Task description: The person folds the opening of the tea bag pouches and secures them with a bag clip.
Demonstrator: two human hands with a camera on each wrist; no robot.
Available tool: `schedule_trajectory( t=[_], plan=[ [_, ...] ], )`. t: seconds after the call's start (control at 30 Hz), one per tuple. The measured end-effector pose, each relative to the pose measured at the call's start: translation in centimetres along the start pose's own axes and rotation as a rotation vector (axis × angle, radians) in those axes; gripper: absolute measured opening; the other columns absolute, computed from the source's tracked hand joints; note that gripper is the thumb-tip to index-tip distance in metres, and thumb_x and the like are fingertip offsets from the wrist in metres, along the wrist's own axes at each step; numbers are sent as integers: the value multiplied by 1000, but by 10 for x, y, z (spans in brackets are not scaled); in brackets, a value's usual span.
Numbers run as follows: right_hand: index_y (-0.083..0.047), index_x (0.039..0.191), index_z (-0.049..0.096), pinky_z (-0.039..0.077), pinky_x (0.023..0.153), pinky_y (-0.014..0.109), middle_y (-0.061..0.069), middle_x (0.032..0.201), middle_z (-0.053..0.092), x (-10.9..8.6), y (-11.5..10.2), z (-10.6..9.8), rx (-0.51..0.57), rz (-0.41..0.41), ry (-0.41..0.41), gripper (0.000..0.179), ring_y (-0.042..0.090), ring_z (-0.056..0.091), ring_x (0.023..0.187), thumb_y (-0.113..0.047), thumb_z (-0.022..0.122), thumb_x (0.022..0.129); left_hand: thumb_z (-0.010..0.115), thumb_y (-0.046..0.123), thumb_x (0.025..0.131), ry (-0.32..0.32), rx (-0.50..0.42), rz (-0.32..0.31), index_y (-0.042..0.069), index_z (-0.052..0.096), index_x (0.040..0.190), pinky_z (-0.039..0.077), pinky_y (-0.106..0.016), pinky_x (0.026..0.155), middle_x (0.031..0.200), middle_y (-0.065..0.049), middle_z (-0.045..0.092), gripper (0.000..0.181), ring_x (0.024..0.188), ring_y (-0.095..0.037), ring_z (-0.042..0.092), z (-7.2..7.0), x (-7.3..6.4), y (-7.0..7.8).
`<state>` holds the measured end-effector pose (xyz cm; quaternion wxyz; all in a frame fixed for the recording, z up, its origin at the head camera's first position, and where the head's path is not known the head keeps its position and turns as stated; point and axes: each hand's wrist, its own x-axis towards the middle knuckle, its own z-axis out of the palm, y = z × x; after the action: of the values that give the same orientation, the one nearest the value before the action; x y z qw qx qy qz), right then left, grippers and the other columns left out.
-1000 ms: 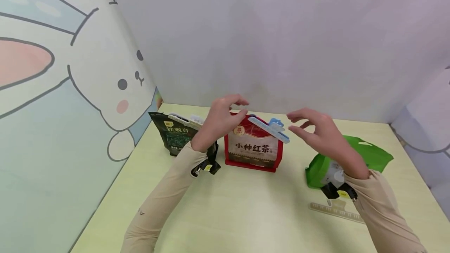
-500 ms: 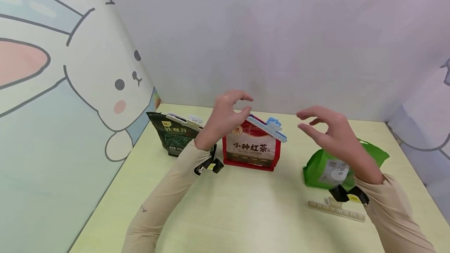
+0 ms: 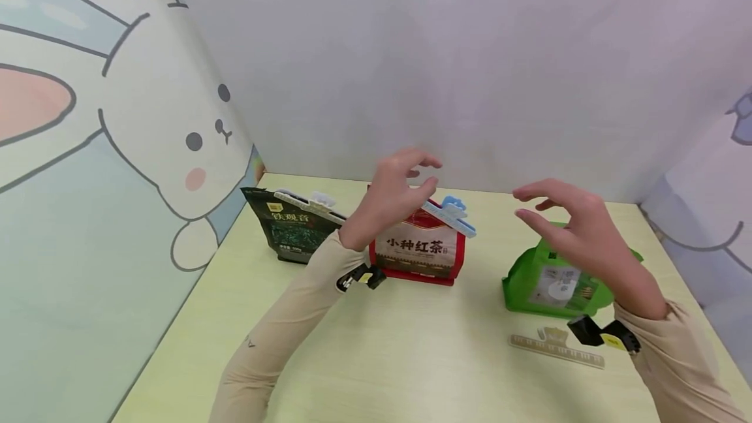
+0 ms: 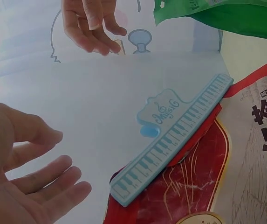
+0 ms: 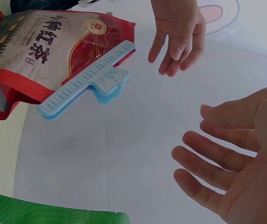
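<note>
My left hand hovers over the upper left of a red tea bag, fingers loosely bent and holding nothing. It overlaps part of the bag in the head view. Across the bag's top sits a light blue sealing clip with piano-key markings, slanting down to the right in the head view. My right hand hangs above a green bag, also without anything in it, thumb and fingers apart. Part of the green bag is hidden behind this hand and wrist.
A black tea bag with a whitish clip along its top stands at left. A loose beige clip lies on the table in front of the green bag. Walls rise behind and at both sides.
Both hands have moved to the right, the right hand farther, so the gap between them is wider. More of the green bag's front and the loose clip now shows. The view has shifted slightly.
</note>
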<state>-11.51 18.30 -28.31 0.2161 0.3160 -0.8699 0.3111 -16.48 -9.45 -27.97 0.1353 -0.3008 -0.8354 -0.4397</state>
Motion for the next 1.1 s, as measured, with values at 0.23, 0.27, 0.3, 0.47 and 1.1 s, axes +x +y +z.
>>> schedule_trajectory(
  t=[0.23,0.27,0.3,0.47,1.1],
  plan=[
    [-9,110,67,41,80,12,-9,105,63,-4,2,-8,-4,-2,13,40,-5,55,94,9,73,74,62,12,90,-35,-21,-1,10,65,113,48,-24,86,113,1,61,23,104,-9,53,7,4,4],
    [-9,110,67,41,80,12,-9,105,63,-5,3,-9,-2,-6,17,41,-5,55,94,10,73,74,62,12,90,-39,-25,-1,10,65,113,48,-24,85,113,1,61,23,104,-9,53,9,4,5],
    [-10,109,67,41,80,12,-10,104,63,-6,4,-10,-2,-4,21,42,-5,55,94,10,73,73,62,12,90,-45,-29,-3,10,65,113,48,-24,85,113,1,61,24,104,-9,53,9,4,5],
    [-12,108,68,40,80,12,-12,104,64,-13,11,-15,-15,-2,45,44,-6,56,90,10,74,71,62,12,90,-80,-38,8,10,64,115,47,-22,84,114,1,61,24,105,-11,53,16,6,8],
    [-6,108,69,40,82,13,4,101,67,-27,25,-40,-2,-12,16,43,-3,57,95,11,74,69,63,16,90,-162,-59,43,12,64,114,45,-16,77,112,3,62,24,100,-6,55,44,19,25]
  ],
)
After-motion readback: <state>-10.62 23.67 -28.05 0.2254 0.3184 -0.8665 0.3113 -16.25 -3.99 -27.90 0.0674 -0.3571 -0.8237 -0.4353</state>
